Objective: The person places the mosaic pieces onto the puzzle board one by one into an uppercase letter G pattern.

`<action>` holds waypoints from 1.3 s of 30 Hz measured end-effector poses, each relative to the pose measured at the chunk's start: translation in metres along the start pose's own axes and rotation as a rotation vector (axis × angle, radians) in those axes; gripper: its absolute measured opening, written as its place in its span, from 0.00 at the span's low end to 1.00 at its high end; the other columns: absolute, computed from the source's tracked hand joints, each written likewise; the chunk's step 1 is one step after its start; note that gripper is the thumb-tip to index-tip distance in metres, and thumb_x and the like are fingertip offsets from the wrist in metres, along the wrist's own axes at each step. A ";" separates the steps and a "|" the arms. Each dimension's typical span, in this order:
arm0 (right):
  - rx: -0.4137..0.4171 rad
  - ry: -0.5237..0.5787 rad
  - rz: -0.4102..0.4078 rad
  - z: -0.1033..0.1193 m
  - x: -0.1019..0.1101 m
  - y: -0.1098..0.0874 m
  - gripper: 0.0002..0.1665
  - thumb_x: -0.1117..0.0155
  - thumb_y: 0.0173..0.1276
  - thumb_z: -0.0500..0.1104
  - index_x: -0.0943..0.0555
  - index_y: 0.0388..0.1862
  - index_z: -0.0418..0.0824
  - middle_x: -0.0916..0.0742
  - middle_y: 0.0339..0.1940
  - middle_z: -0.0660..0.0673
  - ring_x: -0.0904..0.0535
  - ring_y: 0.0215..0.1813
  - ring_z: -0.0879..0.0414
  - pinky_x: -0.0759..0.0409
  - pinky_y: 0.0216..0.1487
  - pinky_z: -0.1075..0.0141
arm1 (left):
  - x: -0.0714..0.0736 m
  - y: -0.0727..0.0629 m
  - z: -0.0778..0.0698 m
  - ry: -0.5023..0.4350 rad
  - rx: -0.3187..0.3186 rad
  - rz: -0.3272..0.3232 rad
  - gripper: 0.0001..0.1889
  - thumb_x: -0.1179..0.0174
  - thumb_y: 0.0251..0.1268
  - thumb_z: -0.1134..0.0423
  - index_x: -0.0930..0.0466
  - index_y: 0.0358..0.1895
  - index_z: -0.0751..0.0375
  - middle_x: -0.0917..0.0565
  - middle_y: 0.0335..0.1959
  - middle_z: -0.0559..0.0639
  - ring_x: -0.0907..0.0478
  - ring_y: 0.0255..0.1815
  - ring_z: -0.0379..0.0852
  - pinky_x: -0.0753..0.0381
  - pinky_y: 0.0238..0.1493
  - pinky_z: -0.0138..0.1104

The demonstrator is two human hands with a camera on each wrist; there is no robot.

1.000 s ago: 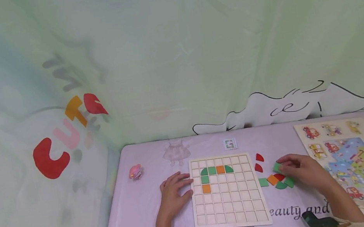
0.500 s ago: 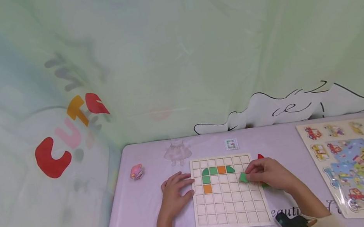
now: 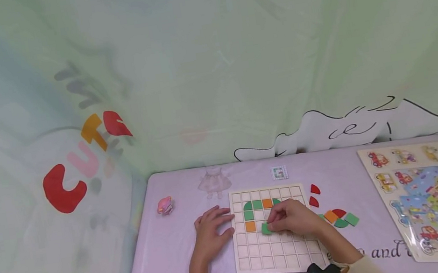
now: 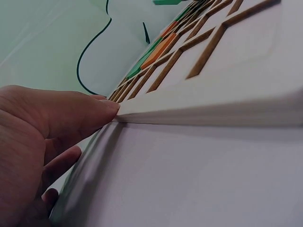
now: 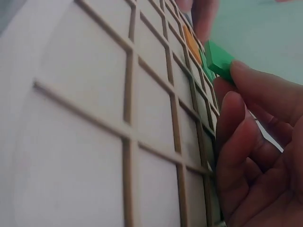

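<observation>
A pale wooden grid board [image 3: 280, 259] lies on the table, with green and orange tiles set in its upper left cells. My right hand [image 3: 295, 219] pinches a green square tile [image 3: 265, 229] between thumb and fingertips, above the board. In the right wrist view the green tile [image 5: 219, 59] is tilted, held at one edge. On the board, an orange square tile [image 3: 250, 226] sits at the lower end of the tile row. My left hand [image 3: 212, 234] has its fingers spread along the board's left edge; in the left wrist view a fingertip touches that edge.
Right of the board lie loose tiles: red quarter-circles [image 3: 314, 189], an orange square [image 3: 330, 216] and a green square [image 3: 352, 219]. A small pattern card [image 3: 279, 172] is behind the board. A picture puzzle board [image 3: 427, 247] stands at far right, a pink toy [image 3: 165, 206] at far left.
My right hand has picked up the green square from the loose tiles and carried it left over the board. My left hand stays at the board's left edge.
</observation>
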State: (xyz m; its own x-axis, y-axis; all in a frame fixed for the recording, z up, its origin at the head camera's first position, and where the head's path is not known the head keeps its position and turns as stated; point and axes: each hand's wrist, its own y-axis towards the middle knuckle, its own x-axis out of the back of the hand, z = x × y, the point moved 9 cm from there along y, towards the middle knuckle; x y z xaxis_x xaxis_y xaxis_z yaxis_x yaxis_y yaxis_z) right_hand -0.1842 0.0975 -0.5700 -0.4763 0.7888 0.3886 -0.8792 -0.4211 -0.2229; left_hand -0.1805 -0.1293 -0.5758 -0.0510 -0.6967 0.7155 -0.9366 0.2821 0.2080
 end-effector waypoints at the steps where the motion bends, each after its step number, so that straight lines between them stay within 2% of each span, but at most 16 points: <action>1: -0.001 0.007 0.008 0.001 -0.004 0.001 0.07 0.23 0.61 0.45 0.13 0.31 0.44 0.16 0.23 0.48 0.22 0.24 0.58 0.26 0.24 0.70 | 0.000 0.000 0.000 -0.001 0.000 0.001 0.17 0.30 0.59 0.61 0.11 0.53 0.48 0.16 0.62 0.43 0.32 0.75 0.54 0.46 0.67 0.61; 7: -0.019 0.053 0.042 0.006 -0.023 0.004 0.08 0.23 0.62 0.46 0.13 0.31 0.44 0.15 0.22 0.46 0.20 0.22 0.56 0.23 0.23 0.68 | 0.000 0.000 0.002 -0.003 -0.003 0.003 0.17 0.30 0.59 0.61 0.12 0.53 0.48 0.16 0.62 0.43 0.31 0.75 0.54 0.46 0.67 0.61; 15: 0.040 0.074 0.025 0.016 -0.032 0.011 0.07 0.23 0.61 0.42 0.13 0.30 0.42 0.15 0.22 0.48 0.22 0.19 0.58 0.25 0.21 0.70 | 0.000 0.001 0.001 -0.008 -0.018 0.006 0.17 0.30 0.59 0.61 0.12 0.53 0.48 0.16 0.62 0.44 0.31 0.74 0.54 0.46 0.66 0.60; 21: 0.044 0.006 0.000 0.014 -0.037 0.016 0.06 0.22 0.60 0.43 0.13 0.28 0.46 0.16 0.20 0.52 0.25 0.16 0.62 0.26 0.20 0.70 | 0.001 0.001 0.000 -0.011 -0.013 0.012 0.17 0.30 0.60 0.61 0.12 0.54 0.49 0.17 0.63 0.44 0.31 0.74 0.55 0.46 0.67 0.61; 30: 0.048 -0.114 -0.013 0.016 -0.038 0.015 0.07 0.22 0.60 0.47 0.13 0.25 0.52 0.17 0.17 0.56 0.26 0.17 0.63 0.30 0.20 0.70 | 0.001 0.001 -0.002 -0.008 -0.018 0.009 0.17 0.30 0.60 0.61 0.12 0.53 0.49 0.16 0.62 0.45 0.31 0.74 0.55 0.46 0.66 0.61; 39: 0.050 -0.114 -0.013 0.015 -0.039 0.013 0.08 0.22 0.60 0.46 0.14 0.24 0.50 0.19 0.16 0.56 0.27 0.16 0.63 0.31 0.18 0.71 | 0.002 0.000 -0.003 -0.022 -0.025 0.005 0.17 0.29 0.59 0.61 0.12 0.53 0.50 0.16 0.62 0.46 0.31 0.74 0.56 0.46 0.66 0.61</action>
State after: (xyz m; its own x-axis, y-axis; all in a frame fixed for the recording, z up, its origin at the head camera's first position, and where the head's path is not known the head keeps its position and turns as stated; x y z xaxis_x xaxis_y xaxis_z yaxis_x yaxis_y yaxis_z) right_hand -0.1776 0.0547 -0.5743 -0.4610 0.7391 0.4912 -0.8832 -0.4357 -0.1733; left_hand -0.1800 -0.1288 -0.5723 -0.0636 -0.7093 0.7020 -0.9272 0.3023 0.2214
